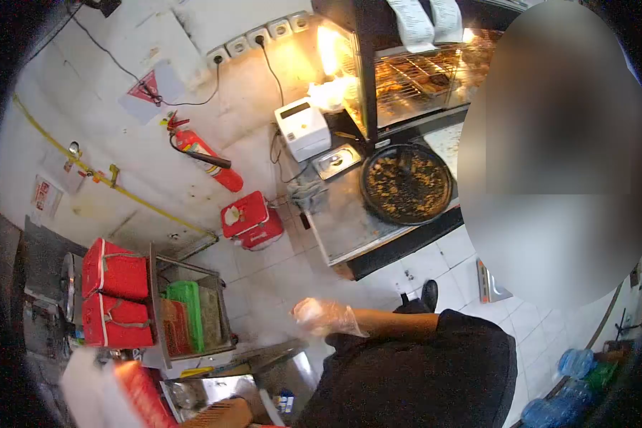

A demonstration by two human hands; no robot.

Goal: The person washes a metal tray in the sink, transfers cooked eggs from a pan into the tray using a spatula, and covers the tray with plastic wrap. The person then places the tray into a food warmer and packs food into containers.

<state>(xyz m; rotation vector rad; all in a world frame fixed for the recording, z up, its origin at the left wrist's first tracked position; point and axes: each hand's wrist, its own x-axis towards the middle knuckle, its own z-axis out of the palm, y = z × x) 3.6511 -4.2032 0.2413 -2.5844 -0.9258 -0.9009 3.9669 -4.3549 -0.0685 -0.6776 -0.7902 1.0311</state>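
Note:
My right hand (324,318), in a clear plastic glove, is held out over the tiled floor with its fingers curled in. Whether anything is inside them is hidden. The bare forearm (396,320) runs back to a black sleeve. I cannot make out my left hand. At the lower left lie a smeared white shape (85,385) and a red shape (144,391), too blurred to name. Beside them is a brown ridged object (225,412). A large round black pan (406,184) with brown bits in it sits on the counter ahead.
The metal counter (349,214) also bears a white printer (303,128) and a lit display case (421,75). A blurred person (556,235) stands at right. Red bags (114,321), a cart with a green tray (185,307), a red cooler bag (253,221) and a fire extinguisher (208,158) are at left.

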